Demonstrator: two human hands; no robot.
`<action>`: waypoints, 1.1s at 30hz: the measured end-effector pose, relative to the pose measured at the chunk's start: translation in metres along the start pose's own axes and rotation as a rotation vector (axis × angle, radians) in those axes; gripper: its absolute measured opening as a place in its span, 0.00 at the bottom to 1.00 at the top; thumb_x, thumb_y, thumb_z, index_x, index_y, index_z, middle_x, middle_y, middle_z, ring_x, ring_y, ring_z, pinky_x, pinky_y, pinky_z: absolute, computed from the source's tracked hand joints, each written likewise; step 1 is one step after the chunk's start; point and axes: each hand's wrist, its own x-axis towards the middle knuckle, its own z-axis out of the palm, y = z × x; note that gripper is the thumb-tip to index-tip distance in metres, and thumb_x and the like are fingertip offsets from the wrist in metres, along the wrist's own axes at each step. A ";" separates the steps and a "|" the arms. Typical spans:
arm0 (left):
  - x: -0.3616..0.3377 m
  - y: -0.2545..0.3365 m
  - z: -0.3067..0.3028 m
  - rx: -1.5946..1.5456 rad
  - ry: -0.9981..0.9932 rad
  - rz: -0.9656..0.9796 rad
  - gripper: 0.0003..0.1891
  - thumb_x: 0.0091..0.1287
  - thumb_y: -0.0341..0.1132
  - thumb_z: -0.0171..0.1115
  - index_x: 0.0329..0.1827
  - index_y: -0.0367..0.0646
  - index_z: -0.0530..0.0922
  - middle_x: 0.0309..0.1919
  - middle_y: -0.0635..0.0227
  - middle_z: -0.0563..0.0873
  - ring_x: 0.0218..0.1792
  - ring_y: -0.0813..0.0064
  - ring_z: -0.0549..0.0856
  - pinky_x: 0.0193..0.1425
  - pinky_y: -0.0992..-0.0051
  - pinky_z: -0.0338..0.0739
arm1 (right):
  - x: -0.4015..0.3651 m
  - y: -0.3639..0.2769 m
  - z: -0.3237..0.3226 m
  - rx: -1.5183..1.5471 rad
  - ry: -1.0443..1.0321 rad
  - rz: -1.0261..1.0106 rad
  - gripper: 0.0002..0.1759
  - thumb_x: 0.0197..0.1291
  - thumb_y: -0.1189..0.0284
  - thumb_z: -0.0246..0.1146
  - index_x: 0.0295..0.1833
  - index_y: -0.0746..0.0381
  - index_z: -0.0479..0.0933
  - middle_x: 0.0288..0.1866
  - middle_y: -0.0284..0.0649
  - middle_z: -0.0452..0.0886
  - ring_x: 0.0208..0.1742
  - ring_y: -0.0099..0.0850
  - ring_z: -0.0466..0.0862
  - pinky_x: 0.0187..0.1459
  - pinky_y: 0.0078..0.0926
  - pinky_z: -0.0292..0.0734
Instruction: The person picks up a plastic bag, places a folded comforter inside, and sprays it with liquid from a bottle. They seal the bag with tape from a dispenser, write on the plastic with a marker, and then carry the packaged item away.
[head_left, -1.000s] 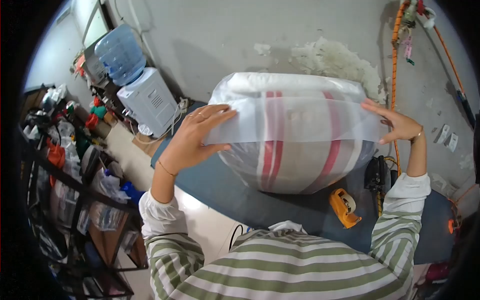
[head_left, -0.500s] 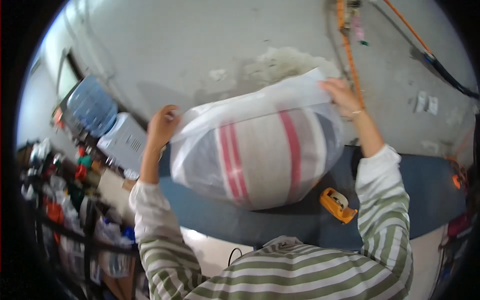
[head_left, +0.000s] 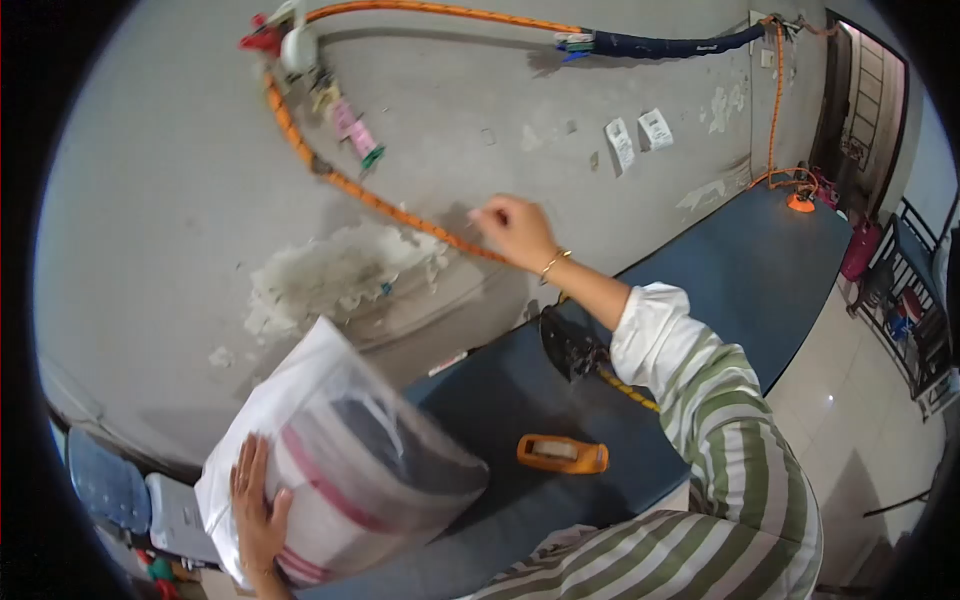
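Observation:
A clear plastic bag (head_left: 385,425) holds a folded bundle of cloth with pink, white and dark stripes, and its upper part is whitish. It leans on the blue table at the lower left. My left hand (head_left: 258,505) lies flat against the bag's near left side, fingers stretched out. My right hand (head_left: 515,230) is raised in front of the wall, beside the orange cord and away from the bag. Its fingers are curled together; whether something small is in them cannot be seen. Between the bag and my right forearm an orange tape dispenser (head_left: 562,454) stands on the table.
A dark, pointed, iron-like object (head_left: 570,345) with a yellow-black cord sits on the blue table (head_left: 720,270) beneath my right forearm. Along the wall runs an orange cord (head_left: 395,212). A water dispenser (head_left: 180,515) is at the lower left, a metal rack (head_left: 905,300) at the far right.
The view has swung to the right. My right hand has let go of the bag's top edge and is in the air. My left hand has gone from gripping the edge to lying on the bag.

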 end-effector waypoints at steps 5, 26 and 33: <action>0.013 0.017 -0.002 -0.281 0.047 -0.109 0.25 0.64 0.39 0.51 0.63 0.37 0.70 0.66 0.51 0.68 0.68 0.58 0.64 0.72 0.64 0.52 | 0.073 0.184 -0.094 -0.085 0.412 0.160 0.15 0.53 0.61 0.65 0.40 0.60 0.75 0.29 0.39 0.81 0.32 0.34 0.82 0.36 0.30 0.75; 0.018 -0.003 0.022 -0.443 0.383 -0.156 0.15 0.62 0.29 0.58 0.52 0.36 0.77 0.58 0.56 0.76 0.62 0.60 0.71 0.68 0.65 0.59 | 0.090 0.180 -0.182 0.061 0.331 0.329 0.15 0.57 0.65 0.66 0.32 0.68 0.78 0.24 0.35 0.80 0.23 0.19 0.74 0.26 0.20 0.69; -0.003 0.068 0.005 -0.438 0.561 0.103 0.10 0.53 0.23 0.61 0.39 0.37 0.80 0.41 0.59 0.84 0.46 0.61 0.81 0.55 0.65 0.71 | -0.046 -0.064 -0.099 0.536 -0.108 0.295 0.11 0.61 0.67 0.63 0.39 0.65 0.77 0.30 0.30 0.79 0.27 0.14 0.73 0.28 0.15 0.69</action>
